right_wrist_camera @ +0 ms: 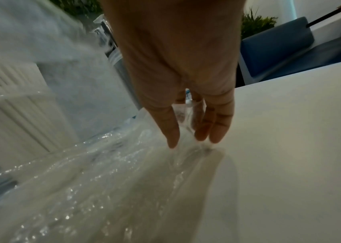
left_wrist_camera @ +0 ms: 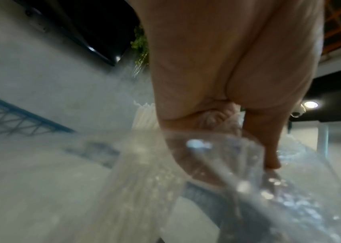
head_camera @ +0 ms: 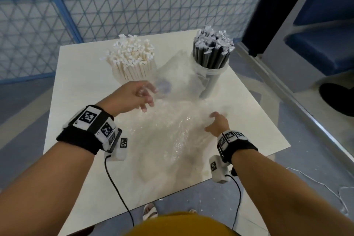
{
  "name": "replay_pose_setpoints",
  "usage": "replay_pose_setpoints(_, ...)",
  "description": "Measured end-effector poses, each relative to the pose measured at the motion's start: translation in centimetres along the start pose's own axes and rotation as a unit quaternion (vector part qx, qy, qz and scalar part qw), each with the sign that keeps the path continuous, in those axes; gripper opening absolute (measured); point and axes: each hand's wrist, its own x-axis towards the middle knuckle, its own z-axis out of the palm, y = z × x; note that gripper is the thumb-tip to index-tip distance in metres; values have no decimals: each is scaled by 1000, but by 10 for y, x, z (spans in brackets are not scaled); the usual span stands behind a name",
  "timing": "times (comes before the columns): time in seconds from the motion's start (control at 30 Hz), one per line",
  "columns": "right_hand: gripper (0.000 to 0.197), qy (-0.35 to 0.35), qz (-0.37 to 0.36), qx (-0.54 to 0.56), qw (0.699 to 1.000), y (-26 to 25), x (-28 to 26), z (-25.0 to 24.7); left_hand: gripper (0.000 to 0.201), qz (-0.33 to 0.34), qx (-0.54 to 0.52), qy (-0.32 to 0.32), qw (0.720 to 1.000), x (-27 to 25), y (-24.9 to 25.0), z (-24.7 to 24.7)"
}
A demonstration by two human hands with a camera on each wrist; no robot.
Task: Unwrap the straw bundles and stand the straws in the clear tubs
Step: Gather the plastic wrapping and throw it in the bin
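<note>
White straws (head_camera: 132, 59) stand in a clear tub (head_camera: 119, 79) at the table's back left. Black straws (head_camera: 210, 53) stand in a second clear tub (head_camera: 210, 73) at the back right. A large sheet of crumpled clear wrap (head_camera: 172, 130) covers the middle of the white table (head_camera: 76, 101) and reaches up between the tubs. My left hand (head_camera: 145, 96) is raised in front of the white straws, its curled fingers (left_wrist_camera: 217, 118) gripping a fold of the wrap (left_wrist_camera: 206, 156). My right hand (head_camera: 216, 119) lies lower, its straight fingertips (right_wrist_camera: 217, 139) touching the wrap's right edge (right_wrist_camera: 123, 180).
A blue mesh fence (head_camera: 134, 11) runs behind the table. Blue seats (head_camera: 325, 44) and a dark shoe (head_camera: 337, 99) are on the right. Bare tabletop (right_wrist_camera: 290, 148) lies right of my right hand. Thin cables hang from both wrist cameras over the near edge.
</note>
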Motion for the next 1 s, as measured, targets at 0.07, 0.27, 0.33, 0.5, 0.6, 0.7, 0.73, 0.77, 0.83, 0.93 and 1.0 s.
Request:
replay_pose_setpoints(0.07,21,23,-49,26,998,-4,-2,-3,16,2,-57,-24,998,5,6,11)
replay_pose_setpoints(0.27,31,-113,-155,349,917,-27,-14,-31,19,-98,-122,-42,987,18,-23,58)
replay_pose_setpoints(0.33,20,-121,-203,362,902,-32,-21,-41,44,-111,-133,-38,984,17,-29,63)
replay_pose_setpoints(0.5,23,-158,-330,388,846,-49,-35,-61,76,-130,-185,-47,973,13,-25,75)
replay_pose_setpoints(0.6,35,-139,-363,456,801,-66,-40,-67,49,-107,-167,-51,979,11,-23,77)
replay_pose_setpoints(0.7,52,-68,-317,568,756,-73,-41,-77,17,-88,-195,5,977,6,-18,72)
replay_pose_setpoints(0.73,57,-58,-293,575,761,-72,-41,-78,13,-84,-218,25,972,5,-17,70)
replay_pose_setpoints(0.77,71,-73,-283,559,776,-70,-39,-78,14,-84,-235,40,967,3,-17,67)
replay_pose_setpoints(0.83,110,-180,-285,461,821,-67,-37,-72,16,-75,-238,46,967,-1,-16,64)
replay_pose_setpoints(0.93,100,-290,-312,328,844,-74,-40,-57,12,-58,-229,49,970,-7,-14,64)
replay_pose_setpoints(1.0,48,-283,-340,328,834,-87,-51,-57,29,-40,-242,57,968,-13,-15,64)
